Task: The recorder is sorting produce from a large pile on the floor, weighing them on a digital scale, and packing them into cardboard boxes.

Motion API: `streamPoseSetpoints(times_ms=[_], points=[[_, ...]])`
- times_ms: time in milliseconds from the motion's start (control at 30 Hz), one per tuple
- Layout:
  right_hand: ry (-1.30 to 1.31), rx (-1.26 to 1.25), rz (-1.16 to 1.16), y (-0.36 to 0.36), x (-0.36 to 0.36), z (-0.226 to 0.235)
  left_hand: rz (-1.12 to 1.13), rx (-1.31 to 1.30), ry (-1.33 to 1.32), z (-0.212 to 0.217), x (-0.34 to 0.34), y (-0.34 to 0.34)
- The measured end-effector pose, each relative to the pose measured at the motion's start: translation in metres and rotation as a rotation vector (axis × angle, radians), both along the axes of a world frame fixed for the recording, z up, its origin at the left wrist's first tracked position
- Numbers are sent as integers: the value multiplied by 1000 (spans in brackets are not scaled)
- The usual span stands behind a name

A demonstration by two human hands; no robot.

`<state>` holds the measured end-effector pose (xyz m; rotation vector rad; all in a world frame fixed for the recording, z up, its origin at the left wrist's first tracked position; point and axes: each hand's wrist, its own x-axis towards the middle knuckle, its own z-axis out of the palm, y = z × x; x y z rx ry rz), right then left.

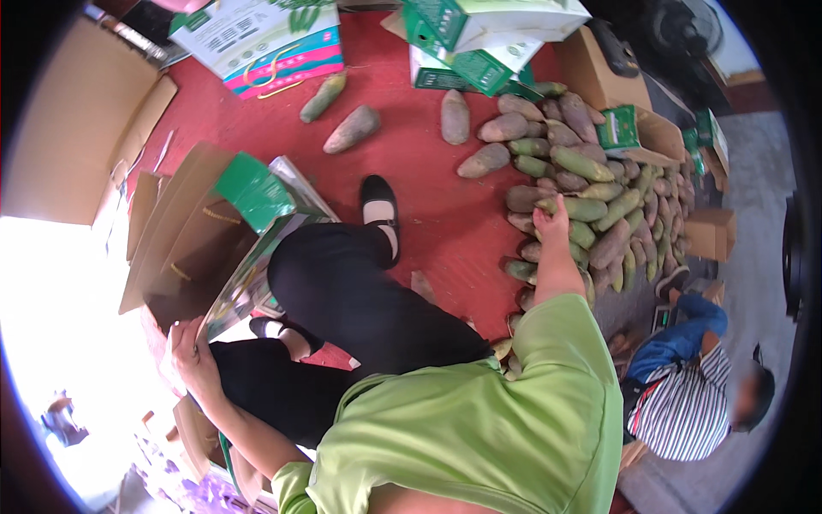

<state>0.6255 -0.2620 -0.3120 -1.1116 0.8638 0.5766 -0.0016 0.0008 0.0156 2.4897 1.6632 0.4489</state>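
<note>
Mangoes (591, 201) lie heaped where the right hand (550, 224) closes on one; left hand (190, 353) grips a cardboard box (184, 257) edge.

Roughly 40 green-brown tubers heaped in 1 pile (591, 206), too crowded for an exact count. 4 loose tubers lying apart on the red floor (428, 206): 1 greenish (323, 97), 1 grey-brown (352, 128), 1 upright (455, 116), 1 just beside the heap (484, 160). 3 printed green-and-white cartons at the top: 1 with pink stripes (265, 38), 2 stacked (479, 43). 1 small green box (620, 128) on an open brown carton. 1 stack of flattened brown cardboard boxes (184, 231), number of sheets unclear. 2 hands: left hand (193, 351), right hand (552, 224). 2 black shoes, 1 clearly seen (379, 206). 1 other person in a striped shirt (685, 411). 1 fan (685, 30).
</note>
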Motion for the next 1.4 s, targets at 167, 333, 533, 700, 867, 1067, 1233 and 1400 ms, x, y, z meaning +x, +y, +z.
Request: streamPoseSetpoints(times_ms=[167,333,533,700,867,1067,1233,1400], points=[[39,73,-81,-9,15,-8,18,-9,-31,-5,-2,3],[-12,28,-70,-11,10,-6,32,-3,-46,-7,-1,2],[1,134,48,-5,-21,7,83,-44,-37,-5,2,7],[22,184,309,23,-94,23,71,-23,-47,-11,-6,8],[-159,234,897,92,-145,103,86,-8,12,-13,-8,6],[-724,179,1403,184,-192,252,96,-42,-18,-11,-9,2],[-1147,285,1810,256,-247,350,91,-23,53,-8,-8,2],[-1486,113,2271,327,-336,362,102,-44,50,-8,-13,-1]])
